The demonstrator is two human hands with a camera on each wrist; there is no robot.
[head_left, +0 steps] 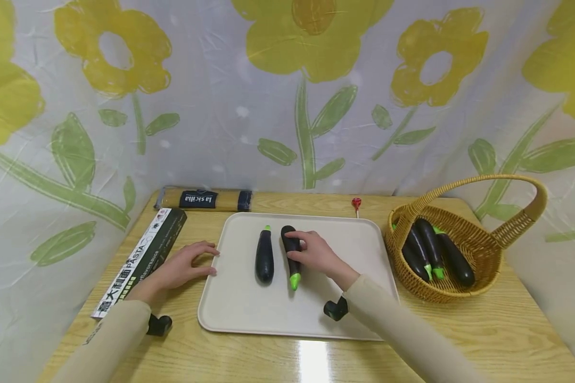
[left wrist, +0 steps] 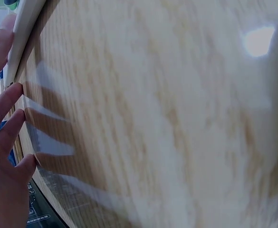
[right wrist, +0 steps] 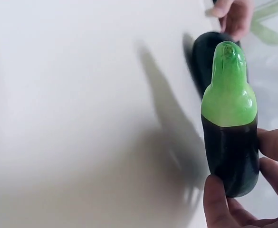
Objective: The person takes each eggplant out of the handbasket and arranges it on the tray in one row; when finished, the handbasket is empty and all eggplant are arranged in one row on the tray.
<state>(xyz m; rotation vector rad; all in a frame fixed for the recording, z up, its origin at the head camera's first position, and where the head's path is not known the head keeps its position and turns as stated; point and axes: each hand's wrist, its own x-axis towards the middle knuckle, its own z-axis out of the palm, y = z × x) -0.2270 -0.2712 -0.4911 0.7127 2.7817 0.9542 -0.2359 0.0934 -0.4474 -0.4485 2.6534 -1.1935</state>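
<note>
My right hand (head_left: 317,255) grips a dark purple eggplant (head_left: 293,270) between thumb and fingers over the white tray (head_left: 239,322). Its bright green stem end points toward me, and in the right wrist view that green cap (right wrist: 229,95) faces the camera, with a shadow cast on the tray beside it. A second eggplant (head_left: 264,259) lies on the tray to the left, its green end pointing away from me. At the tray's left edge is my left hand (head_left: 187,265), fingers loosely bent and spread. The left wrist view shows its fingertips (left wrist: 16,89) by the rim and tabletop, holding nothing.
A wicker basket (head_left: 489,266) with a tall handle and several eggplants stands right of the tray. A pasta box (head_left: 141,255) lies at the left, and a spaghetti pack (head_left: 227,200) at the back. Behind the tray is a red lollipop (head_left: 356,202). A flowered curtain (head_left: 211,133) surrounds the table.
</note>
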